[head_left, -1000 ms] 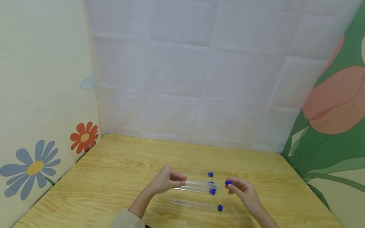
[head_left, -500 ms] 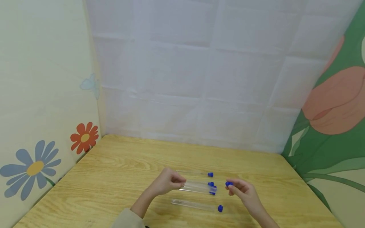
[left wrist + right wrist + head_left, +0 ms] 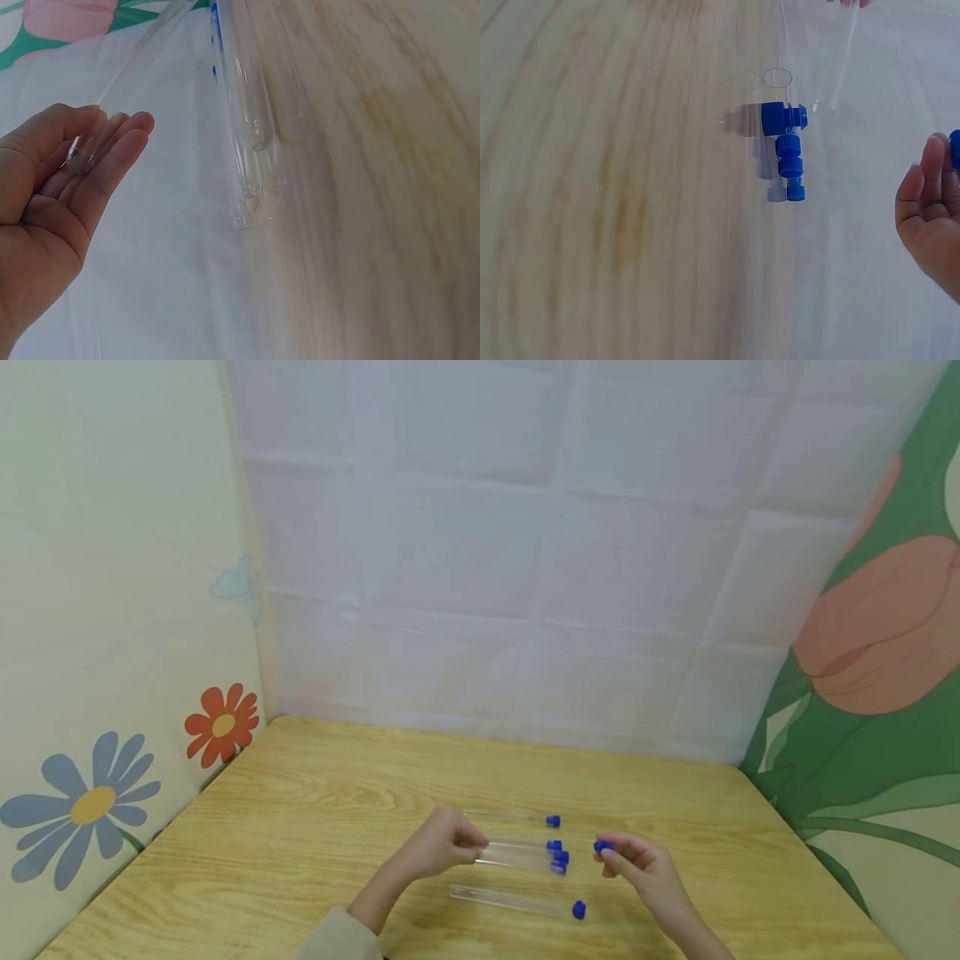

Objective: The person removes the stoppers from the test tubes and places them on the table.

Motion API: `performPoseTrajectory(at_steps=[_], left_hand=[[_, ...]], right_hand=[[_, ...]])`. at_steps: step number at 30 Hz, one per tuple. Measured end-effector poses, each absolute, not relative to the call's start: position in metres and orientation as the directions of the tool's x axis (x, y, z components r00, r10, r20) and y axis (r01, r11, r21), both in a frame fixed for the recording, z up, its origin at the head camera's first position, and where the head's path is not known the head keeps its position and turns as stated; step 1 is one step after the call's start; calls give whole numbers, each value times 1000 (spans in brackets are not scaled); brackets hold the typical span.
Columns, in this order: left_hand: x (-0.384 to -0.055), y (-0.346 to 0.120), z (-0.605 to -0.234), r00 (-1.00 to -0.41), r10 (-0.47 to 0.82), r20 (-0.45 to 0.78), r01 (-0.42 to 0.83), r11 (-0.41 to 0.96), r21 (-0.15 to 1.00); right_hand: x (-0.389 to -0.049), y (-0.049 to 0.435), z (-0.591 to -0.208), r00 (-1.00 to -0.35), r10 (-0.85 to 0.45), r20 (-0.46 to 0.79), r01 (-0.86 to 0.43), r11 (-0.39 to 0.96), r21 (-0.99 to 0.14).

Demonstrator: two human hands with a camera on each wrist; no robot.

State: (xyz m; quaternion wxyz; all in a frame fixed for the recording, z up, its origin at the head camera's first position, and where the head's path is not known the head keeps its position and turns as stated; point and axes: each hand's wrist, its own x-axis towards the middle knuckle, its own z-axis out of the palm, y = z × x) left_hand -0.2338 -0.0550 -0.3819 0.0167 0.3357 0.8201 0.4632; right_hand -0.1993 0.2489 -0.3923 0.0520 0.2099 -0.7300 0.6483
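In the head view, my left hand (image 3: 442,843) holds a clear test tube above the table, its mouth pointing right. The left wrist view shows thumb and fingers pinching the rounded end of this test tube (image 3: 145,51). Its uncapped mouth faces my right hand (image 3: 645,872), which pinches a blue cap (image 3: 603,846) between thumb and fingers. A gap separates cap and tube. Nearest me lies another open test tube (image 3: 510,900), with a loose blue cap (image 3: 579,910) by its mouth.
Behind the near tube, several test tubes with blue caps (image 3: 553,821) lie side by side on the wood-grain table (image 3: 337,777). A white cloth (image 3: 480,568) hangs behind the table. Flower-patterned panels (image 3: 120,610) stand at both sides.
My left hand has come slightly down and right with the test tube, uncovering more of the capped tubes. My right hand with the blue cap has hardly moved.
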Motion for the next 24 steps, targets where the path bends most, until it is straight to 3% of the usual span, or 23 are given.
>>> performPoseTrajectory(at_steps=[24], left_hand=[[-233, -51, -387, -750, 606, 265, 581, 413, 701]], right_hand=[[-201, 249, -394, -911, -237, 338, -365, 81, -928]])
